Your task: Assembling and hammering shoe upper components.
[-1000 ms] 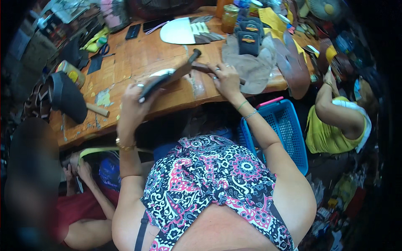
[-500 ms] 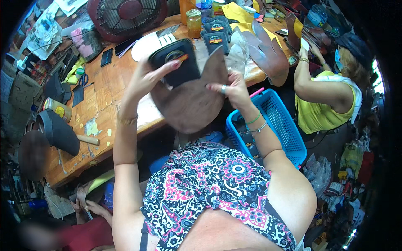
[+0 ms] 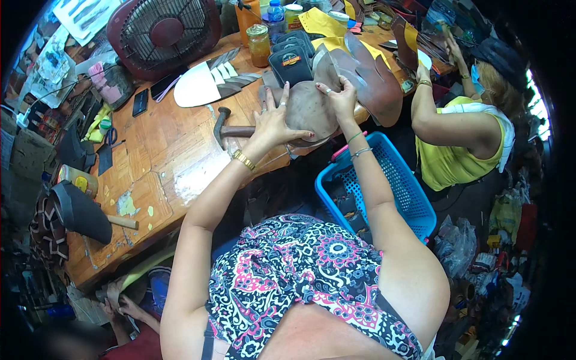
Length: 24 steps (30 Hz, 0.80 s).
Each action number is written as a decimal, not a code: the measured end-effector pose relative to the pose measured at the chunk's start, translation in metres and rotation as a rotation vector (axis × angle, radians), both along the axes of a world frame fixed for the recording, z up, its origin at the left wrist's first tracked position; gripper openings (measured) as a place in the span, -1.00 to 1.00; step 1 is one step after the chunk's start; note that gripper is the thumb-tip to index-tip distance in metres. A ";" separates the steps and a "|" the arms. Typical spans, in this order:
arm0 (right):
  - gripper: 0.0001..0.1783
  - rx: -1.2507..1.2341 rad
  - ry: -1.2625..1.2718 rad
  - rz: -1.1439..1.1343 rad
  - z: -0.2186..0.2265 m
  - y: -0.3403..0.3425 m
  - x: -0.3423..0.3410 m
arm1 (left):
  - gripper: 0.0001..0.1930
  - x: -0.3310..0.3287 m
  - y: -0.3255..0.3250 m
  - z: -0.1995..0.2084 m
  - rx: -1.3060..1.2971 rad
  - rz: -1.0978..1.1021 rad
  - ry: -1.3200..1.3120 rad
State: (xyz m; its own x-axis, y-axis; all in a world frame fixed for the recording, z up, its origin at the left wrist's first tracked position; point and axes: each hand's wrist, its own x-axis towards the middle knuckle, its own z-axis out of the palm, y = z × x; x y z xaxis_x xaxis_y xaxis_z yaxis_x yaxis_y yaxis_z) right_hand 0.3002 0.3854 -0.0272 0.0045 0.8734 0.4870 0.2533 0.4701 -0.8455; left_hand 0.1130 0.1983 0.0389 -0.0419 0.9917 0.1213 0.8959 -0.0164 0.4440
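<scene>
A rounded brown leather piece (image 3: 311, 111) with a pointed flap lies at the table's front edge. My left hand (image 3: 275, 123) is open, its fingers spread at the leather's left side and its thumb along the lower edge. At the flap on the right, my right hand (image 3: 342, 101) pinches the leather between thumb and fingers. A dark edge shows under the leather; what it belongs to is mostly hidden. Just behind, black padded pieces (image 3: 290, 62) with a small patch are stacked. Beside my left wrist rests a hammer (image 3: 239, 131).
A blue plastic basket (image 3: 402, 177) stands below the table's right end. More brown leather pieces (image 3: 378, 84) overhang that end. White and grey cut pieces (image 3: 198, 89), a fan (image 3: 165, 33) and jars (image 3: 258, 47) are farther back. A co-worker in yellow (image 3: 459, 141) sits at the right.
The brown leather has come down from the air onto the table edge. My left hand has let go of the black patched piece and spread out. The hammer has come into sight.
</scene>
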 end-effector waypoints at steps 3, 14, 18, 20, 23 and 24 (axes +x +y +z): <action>-0.14 0.070 -0.247 -0.229 0.035 -0.033 -0.012 | 0.62 -0.009 -0.002 0.003 0.016 0.041 0.000; 0.01 -0.397 0.410 0.018 0.036 -0.011 -0.007 | 0.61 -0.005 0.003 -0.002 0.170 -0.044 -0.347; -0.05 -0.520 0.725 0.234 0.045 -0.015 -0.004 | 0.59 -0.011 0.018 -0.002 0.241 0.075 -0.569; -0.04 -0.520 0.818 0.224 0.050 -0.023 -0.002 | 0.58 -0.016 0.030 -0.012 0.268 0.073 -0.578; -0.03 -0.511 0.979 0.215 0.047 -0.022 0.006 | 0.54 -0.012 0.042 -0.007 0.285 0.099 -0.630; -0.03 -0.495 1.044 0.221 0.044 -0.023 0.012 | 0.52 -0.008 0.044 -0.005 0.284 0.129 -0.671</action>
